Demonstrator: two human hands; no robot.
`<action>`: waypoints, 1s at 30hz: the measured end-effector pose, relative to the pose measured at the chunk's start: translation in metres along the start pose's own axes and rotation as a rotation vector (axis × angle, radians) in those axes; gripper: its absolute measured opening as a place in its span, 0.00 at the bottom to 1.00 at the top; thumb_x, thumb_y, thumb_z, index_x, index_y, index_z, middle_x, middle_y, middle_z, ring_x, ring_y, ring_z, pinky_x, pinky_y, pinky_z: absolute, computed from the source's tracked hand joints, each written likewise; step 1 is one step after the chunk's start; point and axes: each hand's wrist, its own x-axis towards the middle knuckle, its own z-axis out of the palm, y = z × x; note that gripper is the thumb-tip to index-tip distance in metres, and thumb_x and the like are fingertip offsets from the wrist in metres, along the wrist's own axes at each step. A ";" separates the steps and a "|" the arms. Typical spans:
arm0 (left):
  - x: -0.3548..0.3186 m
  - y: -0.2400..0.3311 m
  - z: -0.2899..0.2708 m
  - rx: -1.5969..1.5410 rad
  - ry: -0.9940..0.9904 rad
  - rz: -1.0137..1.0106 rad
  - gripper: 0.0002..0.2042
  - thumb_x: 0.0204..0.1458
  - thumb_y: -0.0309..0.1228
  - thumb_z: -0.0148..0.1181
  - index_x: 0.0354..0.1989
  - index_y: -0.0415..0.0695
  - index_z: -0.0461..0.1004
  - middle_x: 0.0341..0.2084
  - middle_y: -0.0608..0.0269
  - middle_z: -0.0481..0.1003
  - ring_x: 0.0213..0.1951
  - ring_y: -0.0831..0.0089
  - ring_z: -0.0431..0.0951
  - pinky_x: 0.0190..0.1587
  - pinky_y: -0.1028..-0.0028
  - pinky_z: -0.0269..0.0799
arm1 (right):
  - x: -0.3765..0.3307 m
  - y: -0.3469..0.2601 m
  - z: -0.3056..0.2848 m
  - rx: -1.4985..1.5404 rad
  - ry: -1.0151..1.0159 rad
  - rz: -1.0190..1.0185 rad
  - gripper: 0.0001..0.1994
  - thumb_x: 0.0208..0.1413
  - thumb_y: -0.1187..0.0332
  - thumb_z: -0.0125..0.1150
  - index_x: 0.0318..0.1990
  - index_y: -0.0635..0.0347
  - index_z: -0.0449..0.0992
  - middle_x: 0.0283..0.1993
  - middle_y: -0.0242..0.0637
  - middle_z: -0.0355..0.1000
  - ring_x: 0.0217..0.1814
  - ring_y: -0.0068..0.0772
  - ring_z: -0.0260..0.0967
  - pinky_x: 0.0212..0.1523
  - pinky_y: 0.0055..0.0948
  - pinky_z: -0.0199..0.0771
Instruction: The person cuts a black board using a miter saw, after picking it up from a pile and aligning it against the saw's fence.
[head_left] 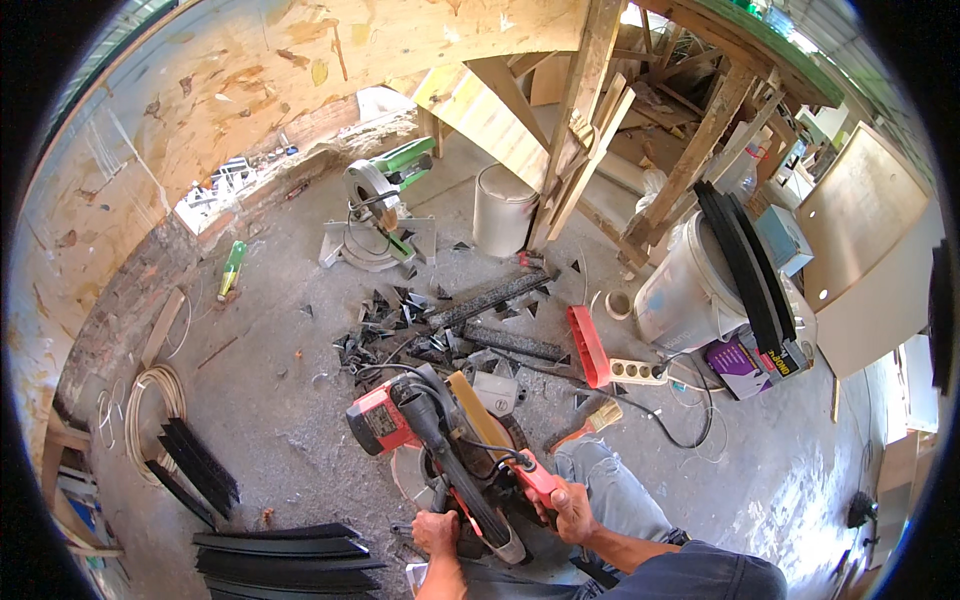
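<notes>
A red and black miter saw (440,440) stands on the floor right before me. My right hand (567,507) is wrapped round its red handle. To the left of the saw's base my left hand (437,532) is closed, knuckles up; what lies under its fingers is hidden. Beyond the saw is a heap of small black cut-off pieces (385,325), with longer dark strips (490,300) among them. Several black strips (280,560) lie stacked at the lower left, near my left forearm.
A second, green-handled miter saw (372,215) stands farther back beside a metal can (503,212). To the right are a power strip (635,371), a brush (595,422), a white bucket (685,285) topped with black strips, and a purple box (745,365). Coiled cable (158,410) lies left.
</notes>
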 end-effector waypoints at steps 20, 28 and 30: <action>-0.003 0.003 -0.003 0.012 0.002 0.028 0.22 0.34 0.38 0.63 0.35 0.31 0.79 0.37 0.35 0.78 0.43 0.40 0.79 0.48 0.53 0.75 | -0.002 0.013 -0.006 0.031 -0.019 -0.043 0.34 0.62 0.36 0.42 0.40 0.66 0.72 0.33 0.33 0.70 0.24 0.17 0.63 0.23 0.20 0.63; 0.001 -0.001 0.004 0.014 0.026 0.018 0.22 0.34 0.38 0.64 0.35 0.33 0.80 0.37 0.37 0.78 0.43 0.42 0.79 0.48 0.54 0.76 | -0.001 0.005 -0.003 -0.002 -0.005 -0.014 0.36 0.60 0.33 0.42 0.36 0.65 0.71 0.25 0.33 0.67 0.24 0.20 0.63 0.25 0.22 0.64; 0.001 -0.001 0.003 0.022 0.027 0.003 0.21 0.33 0.37 0.64 0.35 0.34 0.80 0.38 0.39 0.79 0.43 0.44 0.80 0.48 0.56 0.76 | -0.001 0.007 -0.002 0.005 -0.002 -0.019 0.36 0.60 0.33 0.42 0.36 0.65 0.71 0.25 0.33 0.67 0.24 0.20 0.63 0.25 0.22 0.64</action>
